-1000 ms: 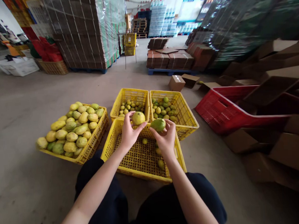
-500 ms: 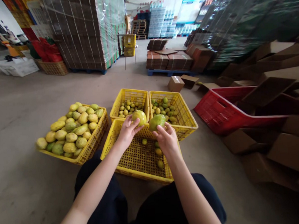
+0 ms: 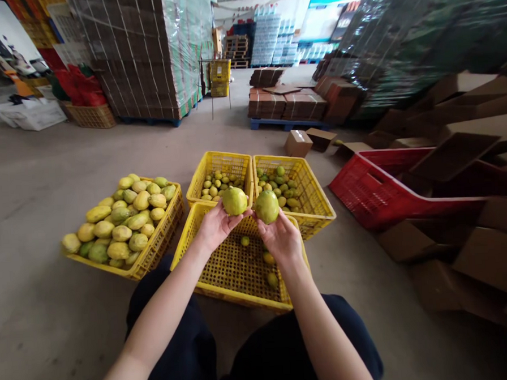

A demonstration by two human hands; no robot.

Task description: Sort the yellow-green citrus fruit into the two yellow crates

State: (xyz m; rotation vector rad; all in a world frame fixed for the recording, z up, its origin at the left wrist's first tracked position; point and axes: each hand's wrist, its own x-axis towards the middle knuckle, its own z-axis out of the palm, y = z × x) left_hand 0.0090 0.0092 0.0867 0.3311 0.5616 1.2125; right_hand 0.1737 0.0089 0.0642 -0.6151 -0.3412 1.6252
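Note:
My left hand (image 3: pixel 216 227) holds a yellow-green fruit (image 3: pixel 234 201), its fingers under and behind it. A greener fruit (image 3: pixel 267 207) rests in the fingers of my right hand (image 3: pixel 282 235), close beside the first. Both are above the near yellow crate (image 3: pixel 229 296), which has a few fruits at its right side and one near its middle (image 3: pixel 245 241). Behind it stand two more yellow crates, the left one (image 3: pixel 197 173) and the right one (image 3: pixel 317 201), each with several fruits. At the left, a yellow crate (image 3: pixel 165 240) is heaped with yellow and green fruits.
A red crate (image 3: pixel 360 196) with cardboard in it stands at the right, among loose cardboard boxes (image 3: pixel 490 257). A small box (image 3: pixel 298 143) lies beyond the yellow crates. Farther back are a blue pallet (image 3: pixel 288 123) with flat cardboard and tall wrapped stacks (image 3: pixel 131 54).
Both fruits have been turned in my fingers and show other sides. My hands have rotated slightly, palms more upward, and the right-hand fruit now looks rounder.

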